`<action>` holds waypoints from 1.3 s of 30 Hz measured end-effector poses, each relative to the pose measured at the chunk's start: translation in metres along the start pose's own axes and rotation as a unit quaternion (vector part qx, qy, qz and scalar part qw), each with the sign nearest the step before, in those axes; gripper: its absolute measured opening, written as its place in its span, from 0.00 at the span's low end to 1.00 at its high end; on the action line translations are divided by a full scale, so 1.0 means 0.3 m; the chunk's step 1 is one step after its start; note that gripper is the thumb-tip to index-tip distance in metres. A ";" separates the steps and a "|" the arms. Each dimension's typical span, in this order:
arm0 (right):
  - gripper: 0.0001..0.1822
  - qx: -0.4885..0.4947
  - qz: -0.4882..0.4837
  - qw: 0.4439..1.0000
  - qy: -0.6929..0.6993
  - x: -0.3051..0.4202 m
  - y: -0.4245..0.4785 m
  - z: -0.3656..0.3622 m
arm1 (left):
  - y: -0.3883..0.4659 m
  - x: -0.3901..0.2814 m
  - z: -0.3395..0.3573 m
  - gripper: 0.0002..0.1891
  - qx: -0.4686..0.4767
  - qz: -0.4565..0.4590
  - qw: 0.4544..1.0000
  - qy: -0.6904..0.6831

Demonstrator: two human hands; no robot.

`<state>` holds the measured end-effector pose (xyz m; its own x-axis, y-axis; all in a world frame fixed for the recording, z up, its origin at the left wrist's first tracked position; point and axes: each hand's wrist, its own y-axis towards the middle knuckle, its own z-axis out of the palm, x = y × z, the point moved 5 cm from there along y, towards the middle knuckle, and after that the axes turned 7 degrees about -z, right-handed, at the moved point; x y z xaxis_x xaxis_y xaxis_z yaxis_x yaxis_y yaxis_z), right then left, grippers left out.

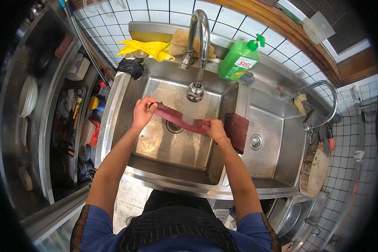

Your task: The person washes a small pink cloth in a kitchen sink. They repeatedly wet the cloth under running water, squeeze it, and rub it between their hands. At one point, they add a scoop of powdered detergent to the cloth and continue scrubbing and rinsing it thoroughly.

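Observation:
A long strip of dark pink cloth [171, 117] is stretched between my hands over the left basin of the steel sink [176, 165]. My left hand [144, 110] pinches its left end, and my right hand [214, 128] grips the other end. Water seems to run from the chrome faucet [195, 93] onto the cloth's middle. Below it a drain [175, 126] partly shows. A dark red folded cloth [237, 130] hangs over the divider, just right of my right hand.
Behind the basin lie a yellow rubber glove [148, 47], a tan sponge [179, 42] and a green soap bottle [240, 60]. A second faucet [329, 91] arches over the right basin's far side. A round wooden chopping board [315, 170] stands at the right, open shelves [82, 126] at the left.

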<state>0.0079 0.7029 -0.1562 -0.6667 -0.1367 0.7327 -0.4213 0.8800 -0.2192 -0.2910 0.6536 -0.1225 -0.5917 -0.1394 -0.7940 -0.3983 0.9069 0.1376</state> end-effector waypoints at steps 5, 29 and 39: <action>0.09 -0.239 -0.053 0.969 -0.014 0.014 0.034 0.007 | -0.111 0.364 0.080 0.09 -0.066 -0.172 0.979 -0.086; 0.15 -0.070 -0.174 0.960 0.210 0.203 -0.019 0.403 | -0.246 0.344 0.586 0.27 0.080 -0.418 0.531 -0.732; 0.12 -0.155 -0.072 0.952 0.253 0.074 0.034 0.452 | -0.298 0.300 0.632 0.19 0.118 -0.573 0.598 -0.548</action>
<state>-0.0945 0.6473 -0.2296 -0.2004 -0.0980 0.9748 -0.2315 0.9715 0.0501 -0.1757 0.6353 -0.3184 0.8417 -0.4950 -0.2155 0.0841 0.5145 -0.8534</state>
